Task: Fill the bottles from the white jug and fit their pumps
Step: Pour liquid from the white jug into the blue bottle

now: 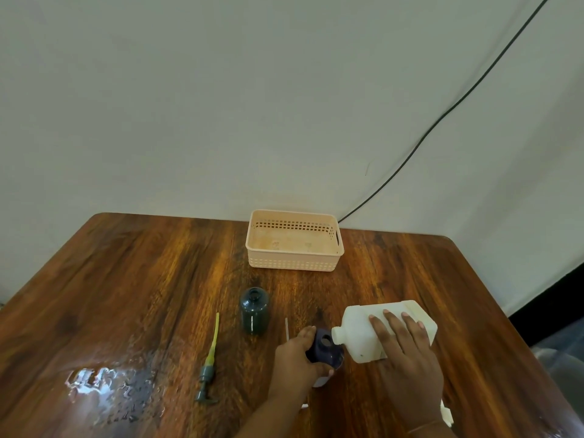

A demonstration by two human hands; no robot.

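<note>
A single head-worn view looks forward and steeply down over the near edge of the wooden table (pixel 132 279), close above it, facing the pale wall (pixel 221 105) that rises behind the table's far edge.

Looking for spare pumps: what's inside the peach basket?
The basket looks empty: only faint stains show on its floor. The near wall hides the front strip of the floor.

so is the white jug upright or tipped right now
Tipped: the white jug lies nearly sideways under the right hand, its spout at the purple bottle mouth.
</note>
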